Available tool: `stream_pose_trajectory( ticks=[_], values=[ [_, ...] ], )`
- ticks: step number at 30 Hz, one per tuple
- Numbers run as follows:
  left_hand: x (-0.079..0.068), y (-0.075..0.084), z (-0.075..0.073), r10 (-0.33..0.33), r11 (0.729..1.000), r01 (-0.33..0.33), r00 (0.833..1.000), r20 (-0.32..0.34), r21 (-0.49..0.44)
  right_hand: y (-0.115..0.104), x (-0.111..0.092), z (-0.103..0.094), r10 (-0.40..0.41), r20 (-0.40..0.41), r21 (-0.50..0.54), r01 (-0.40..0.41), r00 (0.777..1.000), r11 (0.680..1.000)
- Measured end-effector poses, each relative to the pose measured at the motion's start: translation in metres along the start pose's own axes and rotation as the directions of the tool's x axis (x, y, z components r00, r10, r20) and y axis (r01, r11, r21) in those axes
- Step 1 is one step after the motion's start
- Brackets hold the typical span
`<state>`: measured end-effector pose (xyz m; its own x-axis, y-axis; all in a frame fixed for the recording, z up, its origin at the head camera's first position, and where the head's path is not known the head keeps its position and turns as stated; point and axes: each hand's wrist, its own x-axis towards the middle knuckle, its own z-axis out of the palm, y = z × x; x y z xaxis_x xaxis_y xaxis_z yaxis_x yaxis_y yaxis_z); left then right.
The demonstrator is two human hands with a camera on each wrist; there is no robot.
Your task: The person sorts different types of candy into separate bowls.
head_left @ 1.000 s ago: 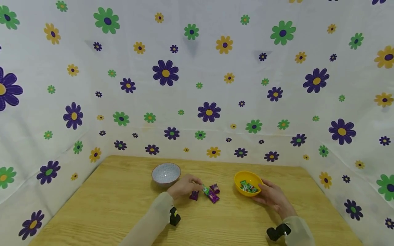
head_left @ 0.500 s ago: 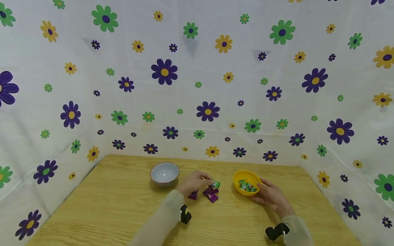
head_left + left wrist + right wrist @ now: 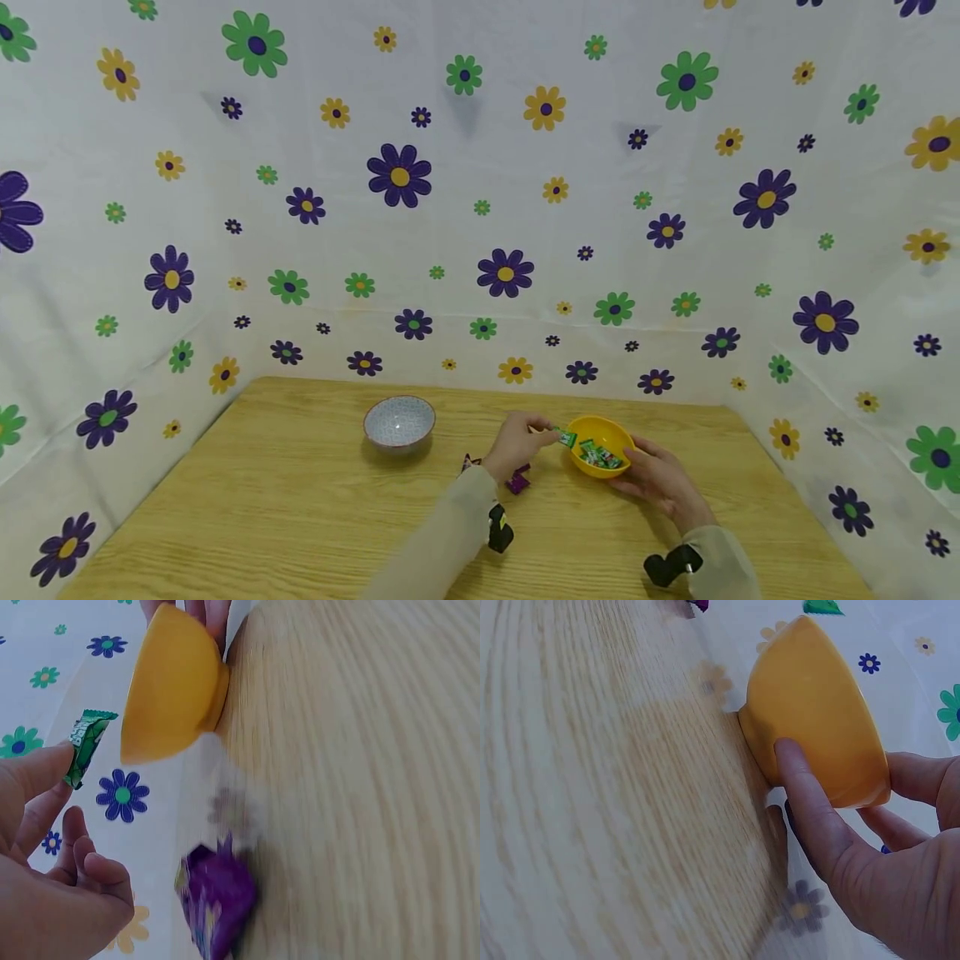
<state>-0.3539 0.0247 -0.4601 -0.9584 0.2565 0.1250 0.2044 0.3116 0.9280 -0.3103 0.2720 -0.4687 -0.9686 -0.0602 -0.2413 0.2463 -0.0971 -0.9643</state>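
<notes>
Green and shiny, a small wrapped packet point(image 3: 566, 437) is pinched between the thumb and a finger of the left hand point(image 3: 517, 446). In the left wrist view its wrapper carries pale lettering, and the remaining fingers curl loosely below it, touching nothing. The packet is held up near the left rim of a yellow bowl point(image 3: 603, 428); that same view leaves a gap between the two.

On the bowl's other side, the right hand point(image 3: 660, 479) grips it, one digit laid along the smooth outer wall and others at the rim. More green packets point(image 3: 600, 455) lie together inside, against the bottom of the bowl.

Beneath and beside the left wrist, purple packets point(image 3: 518, 481) lie on the table point(image 3: 300, 500), partly hidden by the hand and sleeve, so their number is hard to tell. Further left stands a pale patterned bowl point(image 3: 399, 423) with a reddish rim, well apart from the yellow one.

Light sleeves point(image 3: 442, 533) cover both forearms, with a black device point(image 3: 500, 528) at each wrist. Pale wood grain runs across the tabletop, and white cloth point(image 3: 450, 233) printed with purple, green and yellow flowers surrounds it behind and at both sides.
</notes>
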Motion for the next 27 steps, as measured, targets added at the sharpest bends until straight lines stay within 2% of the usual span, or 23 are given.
stream_pose_trajectory(
  ticks=[8, 11, 16, 21, 27],
  values=[
    [0.003, 0.012, 0.025, 0.023, 0.998, -0.02, 0.999, -0.042, 0.065, 0.0, 0.0, 0.0, -0.004, -0.013, 0.003, 0.004, 1.0, 1.0],
    [0.002, 0.015, 0.029, 0.049, 0.987, -0.039, 0.997, -0.06, 0.157, 0.0, 0.0, 0.001, -0.009, -0.013, 0.004, 0.009, 1.0, 1.0],
    [-0.002, 0.014, 0.033, 0.106, 0.95, -0.086, 0.993, -0.054, 0.3, 0.002, -0.001, 0.002, -0.015, -0.006, -0.001, 0.015, 1.0, 1.0],
    [-0.003, 0.009, 0.029, 0.111, 0.961, -0.101, 0.993, -0.025, 0.258, 0.002, -0.002, 0.003, -0.014, -0.01, -0.004, 0.014, 1.0, 1.0],
    [-0.004, 0.004, 0.018, 0.161, 0.963, -0.151, 0.987, -0.028, 0.224, 0.002, -0.002, 0.002, -0.03, 0.005, -0.009, 0.03, 1.0, 1.0]
  ],
)
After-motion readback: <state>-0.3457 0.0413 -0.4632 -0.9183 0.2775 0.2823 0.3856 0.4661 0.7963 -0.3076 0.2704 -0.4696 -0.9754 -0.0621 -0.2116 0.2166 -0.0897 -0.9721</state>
